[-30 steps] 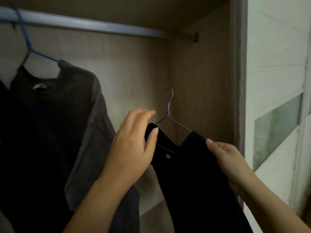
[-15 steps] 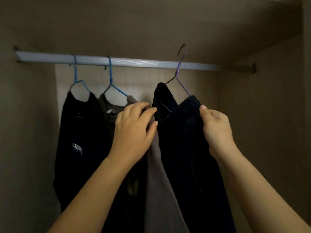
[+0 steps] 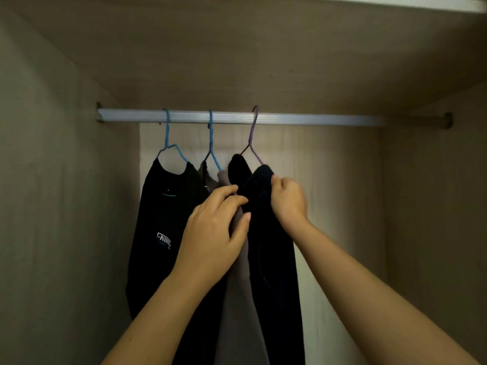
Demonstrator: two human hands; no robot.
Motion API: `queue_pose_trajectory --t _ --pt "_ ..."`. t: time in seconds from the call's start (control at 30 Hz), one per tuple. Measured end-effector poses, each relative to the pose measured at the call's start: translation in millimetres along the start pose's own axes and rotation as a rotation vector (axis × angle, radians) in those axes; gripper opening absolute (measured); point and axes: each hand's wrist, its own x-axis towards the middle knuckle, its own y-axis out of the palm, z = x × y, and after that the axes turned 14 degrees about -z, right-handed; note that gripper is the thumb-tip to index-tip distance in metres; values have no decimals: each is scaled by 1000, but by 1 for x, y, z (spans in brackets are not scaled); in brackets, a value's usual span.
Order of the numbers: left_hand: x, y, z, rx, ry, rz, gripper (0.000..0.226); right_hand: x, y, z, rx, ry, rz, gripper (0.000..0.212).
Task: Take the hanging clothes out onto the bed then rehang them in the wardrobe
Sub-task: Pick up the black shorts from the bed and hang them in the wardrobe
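Three garments hang from the wardrobe rail (image 3: 290,119), all bunched left of its middle. Nearest the left end is a black top (image 3: 158,233) with a white "-NING" logo on a blue hanger (image 3: 168,143), and beside it a grey garment (image 3: 237,312) on a second blue hanger (image 3: 211,146), mostly covered by its neighbours. Rightmost, a dark navy garment (image 3: 274,259) drapes over a purple hanger (image 3: 253,138) hooked over the rail; your right hand (image 3: 288,198) pinches its right shoulder and your left hand (image 3: 213,238) grips its left edge.
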Motion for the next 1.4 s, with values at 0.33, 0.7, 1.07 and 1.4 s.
queue_pose_trajectory --t 0.33,0.7,1.07,1.4 --pt "-14 -5 2 -3 -46 -68 45 -17 8 -4 47 83 -20 44" --pt "-37 -7 1 4 -24 -69 41 -48 -20 -23 157 -71 42 17" --pt "-109 -1 -24 -27 -70 28 43 -144 -108 -92 46 23 183 13" --pt "-237 -18 -36 -14 -239 301 38 -285 -185 -183 -307 316 375 21"
